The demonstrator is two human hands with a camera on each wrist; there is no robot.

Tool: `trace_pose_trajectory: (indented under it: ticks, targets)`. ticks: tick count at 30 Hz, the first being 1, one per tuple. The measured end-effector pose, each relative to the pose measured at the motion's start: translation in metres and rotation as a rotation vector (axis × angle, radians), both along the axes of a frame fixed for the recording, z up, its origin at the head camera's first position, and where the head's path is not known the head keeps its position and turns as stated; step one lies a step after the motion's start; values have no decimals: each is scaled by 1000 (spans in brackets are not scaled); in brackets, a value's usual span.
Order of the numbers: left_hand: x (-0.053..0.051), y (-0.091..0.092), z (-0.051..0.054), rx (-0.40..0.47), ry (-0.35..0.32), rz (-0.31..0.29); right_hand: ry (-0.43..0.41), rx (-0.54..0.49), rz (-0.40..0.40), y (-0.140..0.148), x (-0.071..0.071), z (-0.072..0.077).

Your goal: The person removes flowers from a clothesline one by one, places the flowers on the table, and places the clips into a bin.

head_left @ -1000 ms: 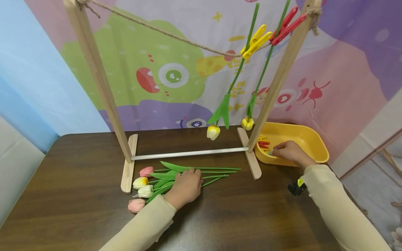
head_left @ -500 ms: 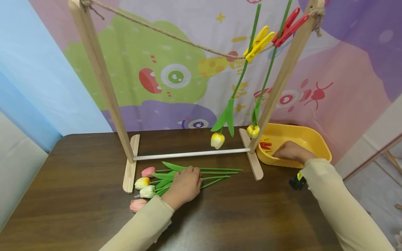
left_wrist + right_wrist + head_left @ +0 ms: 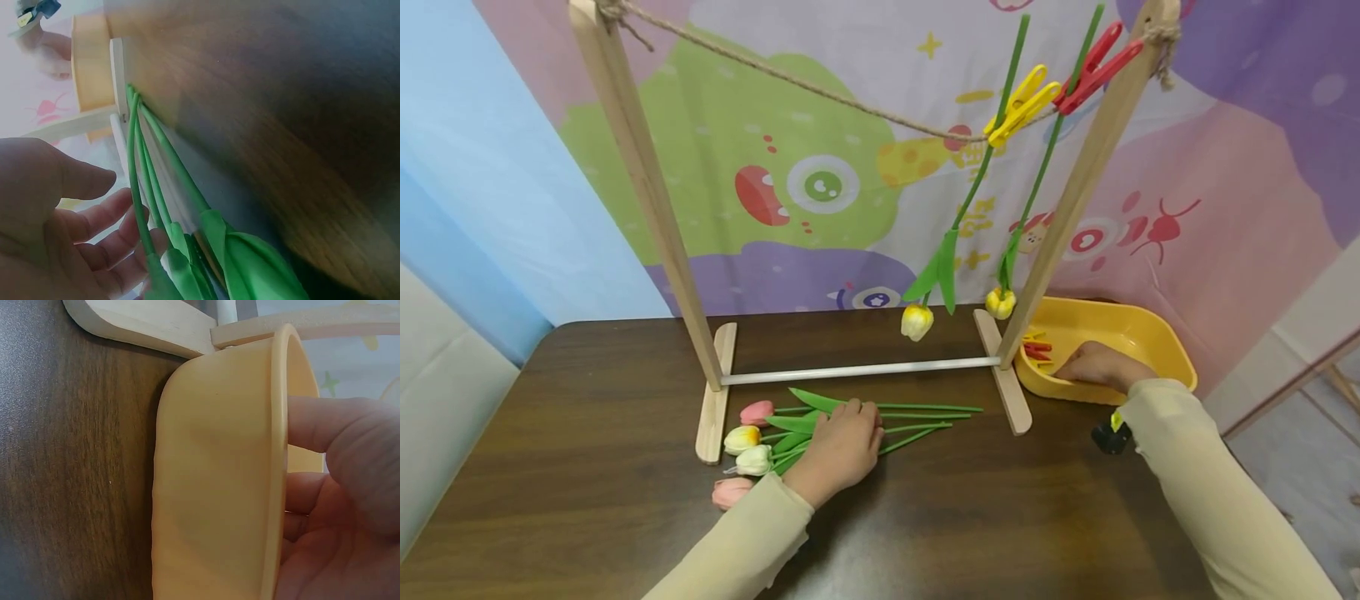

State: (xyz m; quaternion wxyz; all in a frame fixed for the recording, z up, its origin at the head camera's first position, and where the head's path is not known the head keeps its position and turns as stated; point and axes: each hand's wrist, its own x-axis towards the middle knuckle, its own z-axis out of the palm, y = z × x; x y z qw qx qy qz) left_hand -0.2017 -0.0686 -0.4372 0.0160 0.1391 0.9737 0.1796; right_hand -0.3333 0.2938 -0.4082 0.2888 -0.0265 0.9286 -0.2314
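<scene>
My left hand (image 3: 842, 446) rests over the green stems of several artificial tulips on the table. In the left wrist view its thumb stands apart and the loosely bent fingers touch the stems (image 3: 140, 187). The flower heads, a pink tulip (image 3: 757, 412), a yellow one (image 3: 742, 439), a white one (image 3: 754, 460) and a paler pink one (image 3: 732, 492), point left. My right hand (image 3: 1097, 365) reaches into the yellow basin (image 3: 1138, 333), beside red and yellow clothespins (image 3: 1037, 350). The basin's wall hides its fingertips in the right wrist view, so what they touch is hidden.
A wooden frame (image 3: 658, 208) with a sagging twine line (image 3: 805, 82) stands behind the tulips. From the line, a yellow clothespin (image 3: 1021, 108) and a red clothespin (image 3: 1096, 71) hold two upside-down yellow tulips (image 3: 917, 322). The frame's right foot (image 3: 1011, 392) sits by the basin.
My right hand has sunk slightly deeper into the basin, and the light-blue bit seen at its fingertips is hidden now. The hanging tulips sway a little. My left hand stays on the stems.
</scene>
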Motion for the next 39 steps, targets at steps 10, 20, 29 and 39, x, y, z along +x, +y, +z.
trace_pose_trajectory:
  ticks: [10, 20, 29, 39]
  targets:
    - [1, -1, 0, 12, 5, 9, 10, 23, 5, -3, 0, 0]
    - [2, -3, -1, 32, -15, 11, 41, 33, 4, -5, 3, 0]
    - [1, -7, 2, 46, -2, 3, 171, -30, -65, -7, 9, 2]
    - [-2, -18, 11, 101, 28, 26, 337, -46, -216, -19, 32, 23]
